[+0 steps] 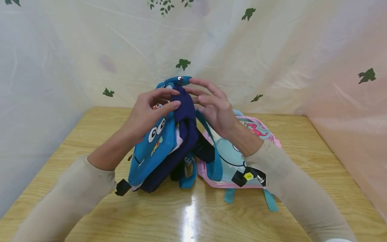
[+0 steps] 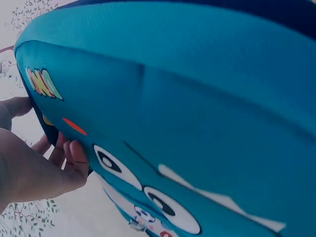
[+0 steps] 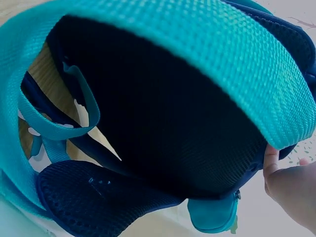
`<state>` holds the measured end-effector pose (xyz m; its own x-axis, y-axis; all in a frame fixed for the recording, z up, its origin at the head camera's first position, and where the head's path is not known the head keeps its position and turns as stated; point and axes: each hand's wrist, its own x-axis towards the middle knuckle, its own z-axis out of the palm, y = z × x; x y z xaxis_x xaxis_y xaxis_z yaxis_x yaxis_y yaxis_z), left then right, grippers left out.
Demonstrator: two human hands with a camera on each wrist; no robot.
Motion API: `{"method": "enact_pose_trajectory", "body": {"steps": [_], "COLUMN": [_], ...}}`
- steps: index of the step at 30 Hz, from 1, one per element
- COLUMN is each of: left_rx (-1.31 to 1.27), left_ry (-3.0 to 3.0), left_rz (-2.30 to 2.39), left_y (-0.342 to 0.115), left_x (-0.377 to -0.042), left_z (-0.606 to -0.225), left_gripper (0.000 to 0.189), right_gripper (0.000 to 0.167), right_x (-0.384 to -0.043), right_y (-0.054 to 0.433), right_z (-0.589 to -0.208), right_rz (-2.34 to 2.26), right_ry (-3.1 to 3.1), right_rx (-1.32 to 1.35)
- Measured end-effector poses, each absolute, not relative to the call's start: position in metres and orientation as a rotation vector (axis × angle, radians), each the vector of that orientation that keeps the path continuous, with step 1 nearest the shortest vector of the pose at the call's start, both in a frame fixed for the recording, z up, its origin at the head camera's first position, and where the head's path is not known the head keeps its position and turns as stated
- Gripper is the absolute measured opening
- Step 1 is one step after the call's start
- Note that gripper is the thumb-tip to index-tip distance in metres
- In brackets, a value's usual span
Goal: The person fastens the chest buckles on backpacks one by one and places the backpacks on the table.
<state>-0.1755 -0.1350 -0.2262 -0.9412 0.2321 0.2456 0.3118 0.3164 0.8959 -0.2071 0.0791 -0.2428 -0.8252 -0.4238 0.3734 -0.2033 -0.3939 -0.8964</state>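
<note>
Plainly, the left hand (image 1: 151, 107) has its thumb and fingertips against the navy side panel (image 1: 185, 106) of a blue backpack (image 1: 164, 139); I cannot tell whether they pinch the fabric or merely touch it. At its 3 o'clock, across the panel, the right hand (image 1: 222, 109) is loosely spread, its index finger reaching to the bag's top edge. In the head view, a zip pull (image 1: 180, 79) sits at 1 o'clock from the left hand. The blue backpack slants, top toward 1 o'clock and bottom toward 7 o'clock, its front showing 2 cartoon eyes (image 1: 152, 134). A teal strap (image 1: 215, 164) loops below the right hand, at about 6 o'clock. At 4 o'clock from the blue backpack, a pink-trimmed backpack (image 1: 226, 153) lies on the wooden table (image 1: 151, 218). 2 beige sleeves (image 1: 296, 191) come in from 8 and 4 o'clock. A pale sheet (image 1: 136, 50) with green leaf shapes hangs at 12 o'clock.
</note>
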Motion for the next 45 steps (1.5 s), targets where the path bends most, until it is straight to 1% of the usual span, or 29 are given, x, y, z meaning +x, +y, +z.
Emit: {"method": "enact_pose_trajectory", "body": {"steps": [4, 11, 20, 26, 29, 32, 36, 40, 45], "left_rx": [-0.398, -0.257, -0.208, -0.214, -0.253, -0.335, -0.414, -0.408, -0.321], "left_ry": [-2.398, -2.266, -2.068, -1.880, -1.728, -1.579, -1.519, -1.523, -1.523], "left_rz": [-1.927, -2.105, -2.221, -2.294, -2.380, -2.463, -2.418, -2.326, -2.303], "left_y": [-0.131, -0.126, -0.124, -0.134, -0.141, -0.148, -0.157, -0.167, -0.180], "left_x": [-0.176, -0.178, -0.178, -0.172, -0.172, -0.173, -0.174, -0.175, -0.170], "left_z": [-0.227, -0.228, -0.225, -0.216, -0.211, -0.210, -0.215, -0.223, -0.229], "left_gripper": [0.036, 0.033, 0.033, 0.022, 0.021, 0.027, 0.034, 0.031, 0.028], "right_gripper": [0.053, 0.054, 0.054, 0.053, 0.051, 0.047, 0.044, 0.046, 0.050], "right_x": [-0.206, -0.206, -0.205, -0.207, -0.209, -0.215, -0.223, -0.230, -0.233], "right_y": [0.079, 0.079, 0.080, 0.084, 0.089, 0.098, 0.112, 0.121, 0.125], "right_z": [-0.243, -0.244, -0.244, -0.247, -0.248, -0.249, -0.253, -0.265, -0.283], "right_rz": [-2.350, -2.334, -2.332, -2.320, -2.281, -2.200, -2.020, -1.795, -1.657], "right_ry": [1.649, 1.676, 1.633, 1.703, 1.864, 2.043, 2.183, 2.182, 2.028], "right_rx": [-0.857, -0.857, -0.892, -0.899, -0.831, -0.725, -0.546, -0.413, -0.377]}}
